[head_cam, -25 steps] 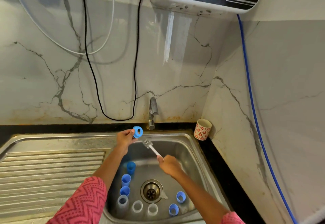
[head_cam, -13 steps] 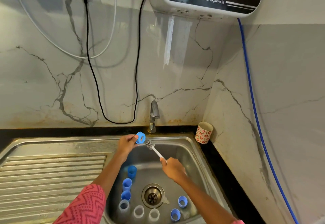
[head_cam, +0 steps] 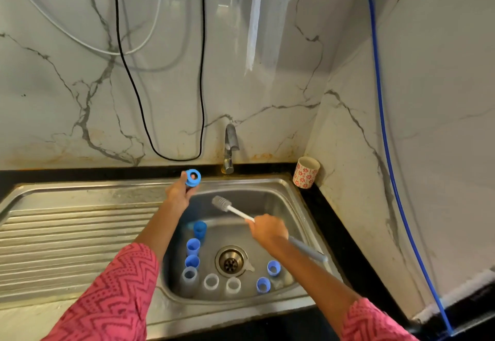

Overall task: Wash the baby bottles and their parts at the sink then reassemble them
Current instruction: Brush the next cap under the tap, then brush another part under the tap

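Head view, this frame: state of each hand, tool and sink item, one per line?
Left hand: holds blue ring above the basin's back edge.
Right hand: grips brush, head clear of the ring.
Tap: no water visible.
Bottle parts: standing on the sink floor.
Patterned cup: tilted against the wall.

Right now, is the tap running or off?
Off, as far as shows: no stream falls from the tap into the sink basin below it.
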